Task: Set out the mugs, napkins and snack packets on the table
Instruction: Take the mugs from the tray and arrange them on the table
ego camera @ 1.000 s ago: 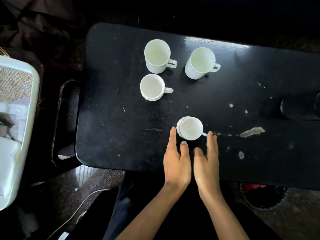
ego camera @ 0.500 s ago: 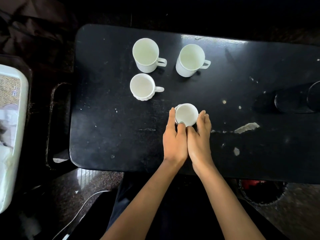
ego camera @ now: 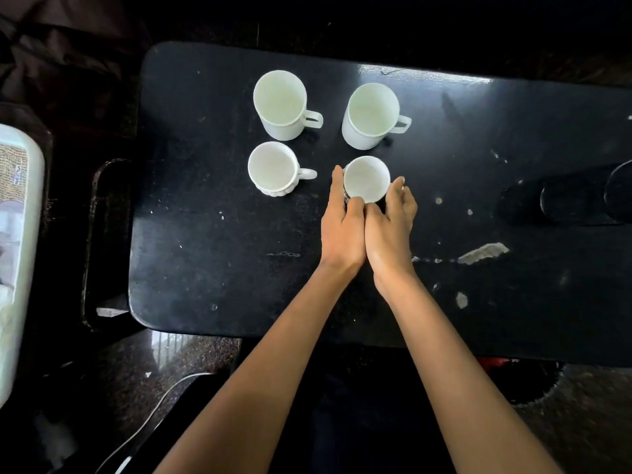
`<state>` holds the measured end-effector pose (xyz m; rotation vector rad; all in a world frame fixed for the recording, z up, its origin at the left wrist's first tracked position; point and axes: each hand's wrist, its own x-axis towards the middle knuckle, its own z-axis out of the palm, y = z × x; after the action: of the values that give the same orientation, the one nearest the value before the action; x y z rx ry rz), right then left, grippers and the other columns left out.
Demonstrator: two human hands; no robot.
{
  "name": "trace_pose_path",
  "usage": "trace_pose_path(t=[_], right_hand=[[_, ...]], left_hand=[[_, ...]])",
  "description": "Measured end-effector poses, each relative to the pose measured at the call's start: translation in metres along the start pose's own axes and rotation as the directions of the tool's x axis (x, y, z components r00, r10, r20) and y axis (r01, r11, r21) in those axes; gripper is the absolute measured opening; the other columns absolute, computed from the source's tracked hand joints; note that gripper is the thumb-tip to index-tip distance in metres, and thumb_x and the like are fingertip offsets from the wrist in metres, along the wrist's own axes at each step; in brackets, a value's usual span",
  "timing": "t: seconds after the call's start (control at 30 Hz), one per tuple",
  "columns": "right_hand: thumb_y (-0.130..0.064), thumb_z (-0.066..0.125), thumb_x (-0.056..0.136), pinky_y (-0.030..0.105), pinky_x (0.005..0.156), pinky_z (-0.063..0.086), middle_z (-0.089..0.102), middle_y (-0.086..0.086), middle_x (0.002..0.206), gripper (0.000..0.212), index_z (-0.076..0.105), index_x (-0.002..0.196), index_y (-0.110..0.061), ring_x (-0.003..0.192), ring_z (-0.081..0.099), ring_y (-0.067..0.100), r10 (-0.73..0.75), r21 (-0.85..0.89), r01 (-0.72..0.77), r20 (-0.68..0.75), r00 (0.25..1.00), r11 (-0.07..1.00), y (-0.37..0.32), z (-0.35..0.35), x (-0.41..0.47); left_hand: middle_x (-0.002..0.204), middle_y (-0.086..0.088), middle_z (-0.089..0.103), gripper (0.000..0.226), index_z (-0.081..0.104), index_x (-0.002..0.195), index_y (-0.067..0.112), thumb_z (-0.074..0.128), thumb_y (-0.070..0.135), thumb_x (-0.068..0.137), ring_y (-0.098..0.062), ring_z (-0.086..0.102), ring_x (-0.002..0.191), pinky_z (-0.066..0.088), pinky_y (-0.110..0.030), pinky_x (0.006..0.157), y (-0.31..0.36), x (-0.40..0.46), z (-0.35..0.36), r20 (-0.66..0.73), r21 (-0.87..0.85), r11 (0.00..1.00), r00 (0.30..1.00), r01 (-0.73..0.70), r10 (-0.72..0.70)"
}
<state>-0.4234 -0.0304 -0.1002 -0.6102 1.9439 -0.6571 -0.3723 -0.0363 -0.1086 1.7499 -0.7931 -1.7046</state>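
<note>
a: what do i have in front of me?

b: i see a black bench (ego camera: 212, 206) with four white mugs. the near right mug (ego camera: 366, 179) stands upright between my two hands. my left hand (ego camera: 342, 224) lies along its left side, my right hand (ego camera: 390, 227) along its right side, and the hands touch each other near the wrists.

a: and the fingers?

b: the left fingers (ego camera: 338, 186) are straight against the mug wall; the right fingers (ego camera: 395, 193) curve round the other side, so both clasp the mug. its handle is hidden from me.

a: anything close by?

b: the scalloped mug (ego camera: 272, 167) sits just left, handle pointing right toward my left hand. the far left mug (ego camera: 280, 104) and the far right mug (ego camera: 371, 114) stand behind, the latter just beyond the held one. a dark object (ego camera: 581, 200) lies at the right edge, well apart. a pale scrape (ego camera: 484, 253) marks the bench to the right of my wrists. a white container (ego camera: 17, 254) stands off the bench at far left, and a white cable (ego camera: 154, 415) runs on the floor.
</note>
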Motion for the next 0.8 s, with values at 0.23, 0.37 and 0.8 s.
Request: trace_pose_path(t=[0.23,0.37,0.8], right_hand=[[-0.018,0.037,0.095,0.049,0.118,0.014,-0.001,-0.005,0.159,0.064,0.005,0.150,-0.031,0.146,0.005,0.018,-0.023,-0.017,0.023,0.012,1.000,1.000,0.002,-0.006,-0.004],[-0.014,0.042,0.092,0.052,0.117,0.015,-0.003,-0.002,0.159,0.073,0.000,0.149,-0.032,0.147,0.004,0.020,-0.030,-0.009,0.030,-0.031,0.999,1.000,-0.001,-0.011,-0.013],[-0.010,0.052,0.091,0.048,0.114,0.025,0.031,0.002,0.152,0.058,0.029,0.145,-0.015,0.141,0.024,0.017,-0.437,-0.279,0.441,0.079,0.896,0.853,-0.009,0.013,-0.072]], left_hand=[[0.149,0.002,0.042,0.062,0.012,0.152,0.029,0.037,0.013,0.098,-0.017,0.043,0.133,0.033,-0.036,0.112,-0.002,-0.006,0.004,-0.018,0.031,1.000,1.000,0.000,0.000],[0.152,-0.003,0.039,0.062,0.011,0.152,0.029,0.039,0.017,0.099,-0.021,0.038,0.139,0.031,-0.041,0.114,-0.003,-0.015,0.004,-0.056,0.041,0.999,0.998,-0.023,0.026],[0.144,0.023,0.043,0.051,0.039,0.143,0.035,0.045,0.015,0.096,0.009,0.033,0.134,0.030,-0.024,0.114,-0.004,-0.072,-0.070,-0.340,0.241,0.942,0.889,-0.232,0.306]])
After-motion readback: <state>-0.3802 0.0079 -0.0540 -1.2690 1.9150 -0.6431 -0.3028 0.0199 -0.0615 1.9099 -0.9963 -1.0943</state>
